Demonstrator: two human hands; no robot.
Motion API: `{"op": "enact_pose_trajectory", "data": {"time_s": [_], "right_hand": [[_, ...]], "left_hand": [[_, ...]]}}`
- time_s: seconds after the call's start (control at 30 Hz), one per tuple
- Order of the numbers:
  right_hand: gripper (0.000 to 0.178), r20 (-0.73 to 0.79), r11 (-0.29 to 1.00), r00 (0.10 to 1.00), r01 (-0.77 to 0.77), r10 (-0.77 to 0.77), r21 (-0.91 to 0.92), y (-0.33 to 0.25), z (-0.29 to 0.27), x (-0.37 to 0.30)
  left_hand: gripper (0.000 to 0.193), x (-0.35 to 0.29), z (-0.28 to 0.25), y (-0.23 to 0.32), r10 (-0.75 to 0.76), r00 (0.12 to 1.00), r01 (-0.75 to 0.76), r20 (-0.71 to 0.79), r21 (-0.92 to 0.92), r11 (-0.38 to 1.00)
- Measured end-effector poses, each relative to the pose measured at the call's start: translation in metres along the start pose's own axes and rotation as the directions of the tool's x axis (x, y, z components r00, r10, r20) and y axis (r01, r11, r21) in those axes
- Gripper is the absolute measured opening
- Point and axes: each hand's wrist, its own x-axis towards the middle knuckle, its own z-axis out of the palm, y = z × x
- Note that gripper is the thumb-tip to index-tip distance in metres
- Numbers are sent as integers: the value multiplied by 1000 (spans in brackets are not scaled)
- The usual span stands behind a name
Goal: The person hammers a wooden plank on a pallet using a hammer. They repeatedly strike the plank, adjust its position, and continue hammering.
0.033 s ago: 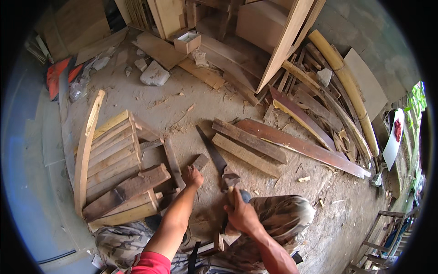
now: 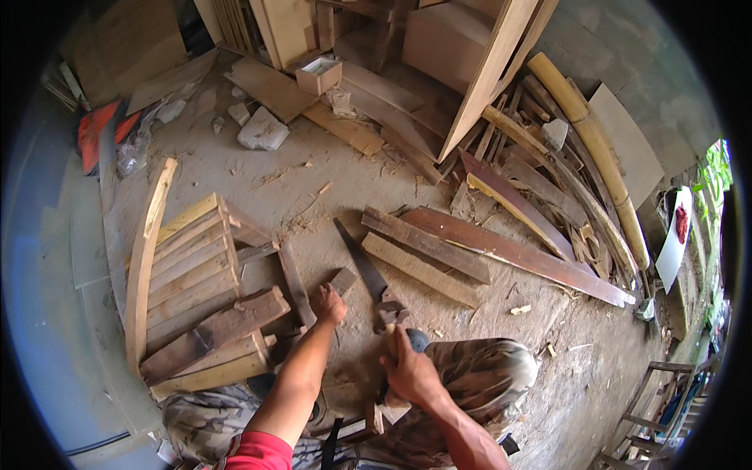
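Head view, lower centre: left hand [image 2: 330,305] wrapping fingers round near end of wood block [image 2: 342,279], likely rigid; right hand [image 2: 413,372] gripping handsaw [image 2: 365,262], probably springy, by handle [image 2: 392,315].

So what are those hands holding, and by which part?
The right hand holds a saw by its handle, blade pointing away; the left hand grips a short wooden block by its near end.
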Motion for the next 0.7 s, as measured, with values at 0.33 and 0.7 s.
{"op": "enact_pose_trajectory", "data": {"time_s": [0.33, 0.7], "right_hand": [[80, 47, 997, 996, 81, -82, 17, -22, 0, 15], [67, -254, 774, 967, 139, 29, 618, -17, -39, -2]], "left_hand": [[75, 31, 9, 11, 73, 997, -72, -8, 105, 992], [105, -165, -23, 68, 65, 980, 97, 186, -745, 660]]}}
